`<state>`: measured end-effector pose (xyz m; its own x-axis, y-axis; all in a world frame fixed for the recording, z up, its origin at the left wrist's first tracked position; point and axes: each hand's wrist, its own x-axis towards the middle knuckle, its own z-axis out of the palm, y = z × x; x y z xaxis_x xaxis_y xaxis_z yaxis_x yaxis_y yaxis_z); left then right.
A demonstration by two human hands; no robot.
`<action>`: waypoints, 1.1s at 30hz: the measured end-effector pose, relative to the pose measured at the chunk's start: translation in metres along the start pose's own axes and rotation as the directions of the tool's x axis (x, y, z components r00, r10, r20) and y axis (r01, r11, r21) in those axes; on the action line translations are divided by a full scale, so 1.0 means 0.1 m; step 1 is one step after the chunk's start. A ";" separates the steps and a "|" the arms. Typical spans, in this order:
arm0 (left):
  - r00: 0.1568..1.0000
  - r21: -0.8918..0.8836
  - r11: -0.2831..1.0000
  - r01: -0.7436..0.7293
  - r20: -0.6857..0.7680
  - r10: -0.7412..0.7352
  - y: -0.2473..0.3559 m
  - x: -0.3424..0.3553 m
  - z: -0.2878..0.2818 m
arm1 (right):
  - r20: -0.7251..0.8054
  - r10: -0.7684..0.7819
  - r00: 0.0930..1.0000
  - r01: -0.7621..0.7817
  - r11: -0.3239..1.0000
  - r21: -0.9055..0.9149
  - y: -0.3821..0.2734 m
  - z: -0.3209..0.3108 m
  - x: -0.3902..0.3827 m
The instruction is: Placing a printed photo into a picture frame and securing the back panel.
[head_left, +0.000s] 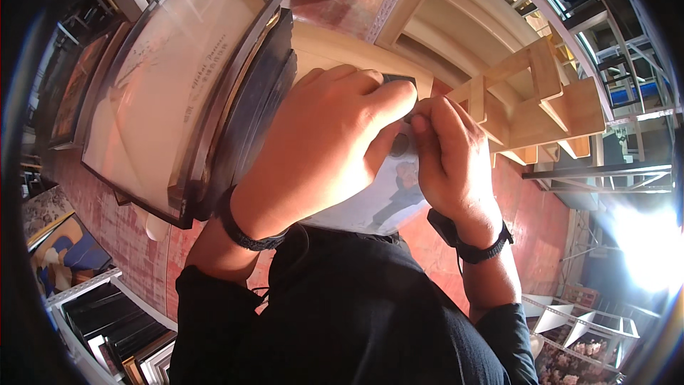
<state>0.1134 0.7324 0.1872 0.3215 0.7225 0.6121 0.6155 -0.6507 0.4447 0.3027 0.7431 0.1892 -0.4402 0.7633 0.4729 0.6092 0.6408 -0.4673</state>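
Note:
My left hand [328, 135] is closed, its fingers curled down and its thumb side toward my right hand. Fingertips of my right hand [452, 157] are pinched together, almost touching the left thumb. Whatever either hand grips is small or hidden behind the fingers. Between and beyond them a dark flat piece [400, 79] shows in part. Just below my hands is a pale, glossy printed sheet [388, 207] with a dark figure on it; my left hand covers much of it. Dark frame mouldings [260, 93] stand stacked to the left of my left hand.
A large dark-framed panel [167, 93] leans at the left. Pale wooden shelf units [534, 100] stand at the right, and a beige panelled piece [456, 18] lies behind. Racks of frames [121, 328] fill the lower left. The red floor [531, 221] is worn.

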 end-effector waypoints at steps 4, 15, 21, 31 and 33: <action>1.000 -0.090 0.996 0.017 -0.023 -0.019 -0.06 0.02 0.02 | -0.013 -0.031 0.999 0.031 0.999 -0.014 0.02 0.02 0.02; 0.998 -0.159 0.987 0.028 -0.048 -0.036 -0.15 -0.02 0.09 | 0.023 -0.052 0.998 0.052 0.998 -0.024 0.06 0.03 0.02; 0.997 -0.233 0.972 0.024 -0.068 -0.041 -0.19 -0.04 0.14 | 0.037 -0.099 0.994 0.100 0.994 -0.032 0.07 0.05 0.04; 0.995 -0.234 0.971 0.048 -0.072 -0.067 -0.15 -0.07 0.10 | 0.072 -0.032 0.997 0.028 0.998 0.056 0.01 -0.01 0.03; 0.998 -0.227 0.973 0.026 -0.050 -0.038 -0.14 -0.07 0.09 | 0.092 0.003 0.996 -0.011 0.996 0.084 -0.02 -0.05 0.03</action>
<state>0.1091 0.7385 0.1706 0.2617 0.7342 0.6264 0.4439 -0.6679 0.5974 0.3036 0.7433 0.1957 -0.4975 0.7694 0.4007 0.5561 0.6373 -0.5334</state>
